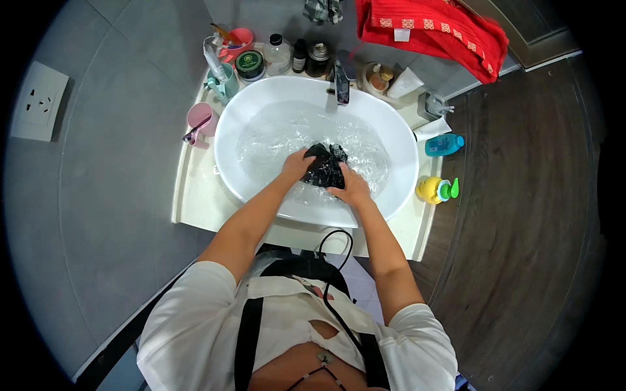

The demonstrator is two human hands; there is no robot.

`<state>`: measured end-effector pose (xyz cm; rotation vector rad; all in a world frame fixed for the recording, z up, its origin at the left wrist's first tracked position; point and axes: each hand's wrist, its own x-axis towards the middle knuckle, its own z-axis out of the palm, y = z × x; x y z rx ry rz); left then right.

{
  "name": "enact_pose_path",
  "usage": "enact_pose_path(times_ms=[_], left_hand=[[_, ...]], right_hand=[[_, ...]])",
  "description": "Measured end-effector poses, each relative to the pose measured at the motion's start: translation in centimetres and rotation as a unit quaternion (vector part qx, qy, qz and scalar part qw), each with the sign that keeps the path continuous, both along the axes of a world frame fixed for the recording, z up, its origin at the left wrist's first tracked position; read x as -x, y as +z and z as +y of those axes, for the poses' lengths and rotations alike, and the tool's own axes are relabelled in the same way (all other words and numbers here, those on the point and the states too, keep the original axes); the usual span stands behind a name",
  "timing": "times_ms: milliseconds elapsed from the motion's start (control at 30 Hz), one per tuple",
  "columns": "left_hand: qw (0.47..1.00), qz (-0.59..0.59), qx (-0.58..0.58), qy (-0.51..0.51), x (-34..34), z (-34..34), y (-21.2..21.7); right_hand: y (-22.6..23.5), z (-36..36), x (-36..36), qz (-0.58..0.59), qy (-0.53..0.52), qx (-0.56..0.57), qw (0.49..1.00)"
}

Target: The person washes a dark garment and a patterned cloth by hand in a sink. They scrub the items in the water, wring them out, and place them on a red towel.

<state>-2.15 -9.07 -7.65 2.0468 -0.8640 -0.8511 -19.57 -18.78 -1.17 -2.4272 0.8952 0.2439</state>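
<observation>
A wet, crumpled black cloth (pixel 324 168) is bunched up in the water of a white oval washbasin (pixel 228 171). Its kind does not show. My left hand (pixel 298 164) grips the cloth's left side, with the fingers closed round it. On the other side my right hand (pixel 353 185) holds the lower right edge. The fingertips of both hands are partly hidden by the cloth. Rippled clear water surrounds the bundle. Beyond it, the dark faucet (pixel 342 81) reaches over the basin's back rim.
Cups, jars and bottles line the back of the counter (pixel 202 207), among them a pink cup (pixel 203 119) and a green-lidded jar (pixel 250 65). At the right edge stand a blue bottle (pixel 443 144) and a yellow pump bottle (pixel 433 190). A red towel (pixel 433 32) hangs behind.
</observation>
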Motion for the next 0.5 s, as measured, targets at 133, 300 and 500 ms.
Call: enact_pose_path(times_ms=[133, 300, 500], left_hand=[[0.998, 0.054, -0.018, 0.006, -0.8, 1.1, 3.2], [0.968, 0.135, 0.089, 0.193, -5.1, 3.0, 3.0], [0.931, 0.271, 0.070, 0.236, -6.0, 3.4, 4.4]], right_hand=[[-0.2, -1.9, 1.2, 0.011, -0.032, -0.012, 0.999], [2.5, -5.4, 1.7, 0.166, -0.096, 0.079, 0.978], [3.0, -6.6, 2.4, 0.053, -0.078, 0.144, 0.985]])
